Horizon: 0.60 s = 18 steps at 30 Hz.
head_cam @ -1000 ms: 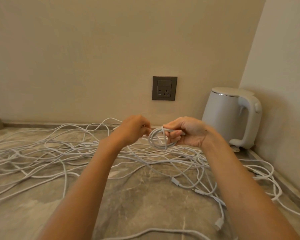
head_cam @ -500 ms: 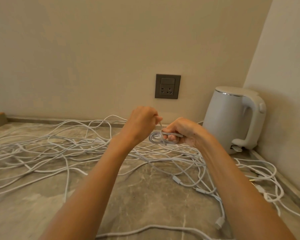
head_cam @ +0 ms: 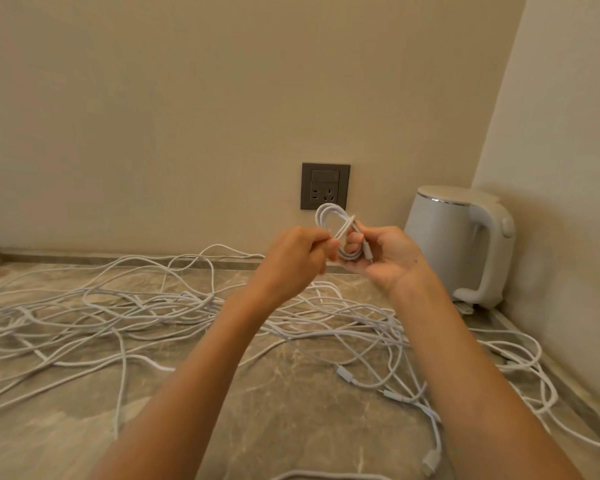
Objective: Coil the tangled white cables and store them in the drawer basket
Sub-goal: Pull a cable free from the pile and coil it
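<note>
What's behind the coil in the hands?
The beige wall and the grey wall socket. The coil, held by the right hand and pinched by the left hand, covers only the socket's bottom edge. The wall behind both hands is hidden.

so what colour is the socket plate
Dark grey: the socket plate shows clearest in the head view.

I see two arms come in from the bottom of my view. The left forearm [head_cam: 201, 382] and the right forearm [head_cam: 465, 368] are both bare, right down to the edge. The left hand [head_cam: 291, 261] and the right hand [head_cam: 390, 259] are bare too.
</note>
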Each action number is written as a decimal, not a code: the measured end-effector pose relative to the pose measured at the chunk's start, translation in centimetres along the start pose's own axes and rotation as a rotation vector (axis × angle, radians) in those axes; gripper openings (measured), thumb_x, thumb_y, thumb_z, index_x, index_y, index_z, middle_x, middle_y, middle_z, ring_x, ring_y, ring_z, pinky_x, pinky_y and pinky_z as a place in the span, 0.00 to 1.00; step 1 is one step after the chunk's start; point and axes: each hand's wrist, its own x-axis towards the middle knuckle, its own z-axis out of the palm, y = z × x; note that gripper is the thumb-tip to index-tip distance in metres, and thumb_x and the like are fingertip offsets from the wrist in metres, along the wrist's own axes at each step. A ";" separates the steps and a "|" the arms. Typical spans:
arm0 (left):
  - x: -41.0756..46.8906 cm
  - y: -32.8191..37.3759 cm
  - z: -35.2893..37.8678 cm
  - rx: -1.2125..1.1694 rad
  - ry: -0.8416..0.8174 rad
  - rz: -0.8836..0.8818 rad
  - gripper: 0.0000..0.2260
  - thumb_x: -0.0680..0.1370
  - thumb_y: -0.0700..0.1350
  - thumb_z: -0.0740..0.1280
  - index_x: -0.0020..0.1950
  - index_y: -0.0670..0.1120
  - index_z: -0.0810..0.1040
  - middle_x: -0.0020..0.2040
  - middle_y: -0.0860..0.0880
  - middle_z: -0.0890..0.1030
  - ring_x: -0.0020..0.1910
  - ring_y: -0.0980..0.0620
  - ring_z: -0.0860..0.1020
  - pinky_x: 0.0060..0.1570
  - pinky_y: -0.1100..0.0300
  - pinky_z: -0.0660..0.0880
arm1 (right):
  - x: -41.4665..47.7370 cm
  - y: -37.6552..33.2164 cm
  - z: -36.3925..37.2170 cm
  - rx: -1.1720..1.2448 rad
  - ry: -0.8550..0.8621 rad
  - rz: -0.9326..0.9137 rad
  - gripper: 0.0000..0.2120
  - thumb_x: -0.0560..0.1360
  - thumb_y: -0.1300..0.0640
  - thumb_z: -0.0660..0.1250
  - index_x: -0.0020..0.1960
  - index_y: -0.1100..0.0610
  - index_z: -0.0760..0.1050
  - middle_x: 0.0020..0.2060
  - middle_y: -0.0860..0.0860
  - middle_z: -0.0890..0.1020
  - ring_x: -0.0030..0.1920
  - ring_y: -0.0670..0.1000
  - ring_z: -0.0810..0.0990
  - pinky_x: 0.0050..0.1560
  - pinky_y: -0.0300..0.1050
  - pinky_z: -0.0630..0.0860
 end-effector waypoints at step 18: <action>0.1 -1.5 0.1 -0.236 0.025 0.017 0.11 0.74 0.38 0.68 0.55 0.45 0.74 0.41 0.53 0.78 0.38 0.59 0.76 0.40 0.70 0.74 | -0.3 0.0 -0.7 -0.071 -0.219 0.117 0.10 0.68 0.63 0.60 0.47 0.66 0.73 0.28 0.54 0.70 0.22 0.44 0.66 0.37 0.44 0.80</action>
